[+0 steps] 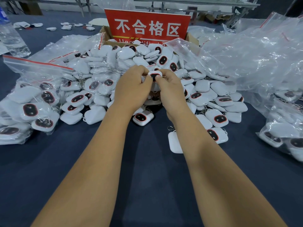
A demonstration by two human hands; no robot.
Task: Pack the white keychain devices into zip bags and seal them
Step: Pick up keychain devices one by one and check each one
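I am holding one white device at the centre of the frame, above the pile, with the fingers of my left hand and right hand pinching it, seemingly bagging it, so sealing comes next.

Both my arms reach forward, bare; left hand and right hand meet, fingertips pinched together.
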